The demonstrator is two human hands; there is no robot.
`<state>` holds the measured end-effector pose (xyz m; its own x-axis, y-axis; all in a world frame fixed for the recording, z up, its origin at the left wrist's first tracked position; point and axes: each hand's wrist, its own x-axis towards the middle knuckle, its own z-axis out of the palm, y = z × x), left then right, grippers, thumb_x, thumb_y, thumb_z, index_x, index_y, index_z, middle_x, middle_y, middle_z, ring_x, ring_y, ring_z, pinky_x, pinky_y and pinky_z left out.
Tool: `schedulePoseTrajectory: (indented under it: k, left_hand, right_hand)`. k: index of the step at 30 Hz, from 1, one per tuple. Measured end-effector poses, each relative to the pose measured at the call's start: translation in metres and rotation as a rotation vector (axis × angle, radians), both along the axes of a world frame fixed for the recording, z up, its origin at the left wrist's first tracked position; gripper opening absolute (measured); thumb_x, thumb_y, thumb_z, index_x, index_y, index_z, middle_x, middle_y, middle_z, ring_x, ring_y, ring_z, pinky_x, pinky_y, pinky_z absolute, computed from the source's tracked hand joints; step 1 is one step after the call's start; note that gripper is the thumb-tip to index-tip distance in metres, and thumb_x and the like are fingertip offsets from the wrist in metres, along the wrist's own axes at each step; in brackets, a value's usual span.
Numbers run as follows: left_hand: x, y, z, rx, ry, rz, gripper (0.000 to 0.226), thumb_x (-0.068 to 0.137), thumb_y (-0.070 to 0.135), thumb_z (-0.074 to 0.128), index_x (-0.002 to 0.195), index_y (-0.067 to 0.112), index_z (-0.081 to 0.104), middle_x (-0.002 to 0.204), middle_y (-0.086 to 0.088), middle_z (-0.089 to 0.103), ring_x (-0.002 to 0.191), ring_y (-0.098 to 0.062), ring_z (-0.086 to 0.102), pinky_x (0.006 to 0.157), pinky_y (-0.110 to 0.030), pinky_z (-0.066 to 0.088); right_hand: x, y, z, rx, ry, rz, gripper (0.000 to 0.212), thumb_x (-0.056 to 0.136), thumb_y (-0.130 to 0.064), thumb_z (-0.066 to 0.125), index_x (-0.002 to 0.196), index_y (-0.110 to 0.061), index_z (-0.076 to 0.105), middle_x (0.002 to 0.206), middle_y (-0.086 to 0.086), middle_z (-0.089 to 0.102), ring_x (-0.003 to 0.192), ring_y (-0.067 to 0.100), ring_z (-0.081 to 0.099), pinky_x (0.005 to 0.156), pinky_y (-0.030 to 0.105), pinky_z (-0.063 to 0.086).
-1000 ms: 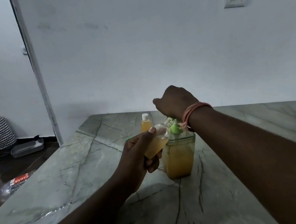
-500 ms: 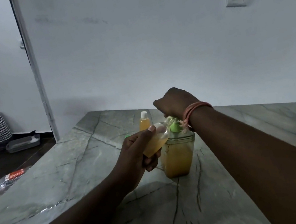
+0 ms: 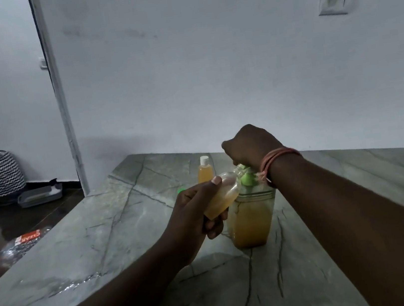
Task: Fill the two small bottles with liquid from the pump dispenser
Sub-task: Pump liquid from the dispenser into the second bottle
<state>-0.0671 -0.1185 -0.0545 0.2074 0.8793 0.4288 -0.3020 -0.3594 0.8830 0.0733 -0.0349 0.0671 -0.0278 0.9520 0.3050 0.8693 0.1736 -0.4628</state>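
Left hand (image 3: 191, 214) clamped on tilted small bottle (image 3: 224, 194), neck at green pump (image 3: 248, 178). Right hand (image 3: 249, 145) fisted atop pump dispenser (image 3: 253, 221). Capped bottle (image 3: 205, 172) upright behind, on table (image 3: 102, 233).

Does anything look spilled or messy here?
Yes: a wet streak glistens on the marble table near its left edge, and a crumpled plastic wrapper lies on the floor. The bottles themselves look fine.

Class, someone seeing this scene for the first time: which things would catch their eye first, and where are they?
At centre, the left hand tilts a small bottle of amber liquid up to the green pump. The right hand sits on top of that pump, above the amber dispenser standing on the marble table. A capped bottle stands behind.
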Motion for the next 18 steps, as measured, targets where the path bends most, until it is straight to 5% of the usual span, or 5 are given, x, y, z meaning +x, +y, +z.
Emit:
schedulePoseTrajectory:
  k: [8,13,18]
  left_hand:
    - [0.001,-0.004,0.002,-0.013,-0.023,-0.013,0.035,0.100,0.044,0.059,0.105,0.013,0.075,0.067,-0.015,0.054,0.046,-0.015,0.040,0.043,-0.024,0.037]
    - [0.001,0.000,0.000,-0.020,-0.022,-0.021,0.035,0.100,0.043,0.060,0.101,0.012,0.076,0.065,-0.015,0.054,0.045,-0.016,0.038,0.042,-0.024,0.036]
    - [0.001,-0.002,0.001,-0.019,-0.022,-0.017,0.033,0.100,0.043,0.059,0.103,0.014,0.076,0.066,-0.014,0.055,0.045,-0.016,0.038,0.042,-0.023,0.036]
  right_hand:
    - [-0.005,-0.001,0.011,-0.053,-0.219,0.034,0.018,0.077,-0.033,0.057,0.069,-0.017,0.059,0.070,0.003,0.063,0.062,0.019,0.059,0.050,0.025,0.038]
    - [-0.001,0.000,0.003,-0.061,-0.021,0.027,0.025,0.073,-0.035,0.050,0.072,-0.014,0.064,0.076,0.002,0.070,0.070,0.022,0.063,0.056,0.027,0.041]
    - [-0.002,-0.004,0.005,-0.087,-0.059,0.024,0.022,0.076,-0.034,0.051,0.072,-0.015,0.060,0.078,0.004,0.068,0.070,0.022,0.062,0.054,0.026,0.039]
